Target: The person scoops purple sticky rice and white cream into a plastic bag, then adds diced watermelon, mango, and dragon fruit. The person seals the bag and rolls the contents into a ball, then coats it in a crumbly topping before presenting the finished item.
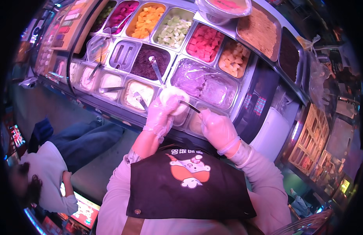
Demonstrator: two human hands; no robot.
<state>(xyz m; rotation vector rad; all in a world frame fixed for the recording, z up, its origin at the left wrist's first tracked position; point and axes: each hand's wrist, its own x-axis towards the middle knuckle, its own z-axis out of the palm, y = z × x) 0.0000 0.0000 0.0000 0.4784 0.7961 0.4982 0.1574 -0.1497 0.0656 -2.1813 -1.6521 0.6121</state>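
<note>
My left hand (161, 114), in a clear plastic glove, is closed around a soft, round white piece (174, 97) that looks like dough. My right hand (218, 127), gloved as well, grips a thin tool with a dark handle (191, 106); its far end meets the white piece, and its tip is hidden, so I cannot tell whether it is a spoon or a spatula. Both hands are over the near edge of a topping counter. Just beyond them lies a pan of purple paste (203, 84). A pan of dark purple grains (150, 62) holds a metal spoon (154, 68).
Pans of cubed fruit, including red cubes (205, 41) and orange cubes (146, 21), line the far row. Tubs of white cream (138, 94) with spatulas stand at near left. A tray of brown crumbs (259, 33) sits far right. A person (52, 176) is at the left.
</note>
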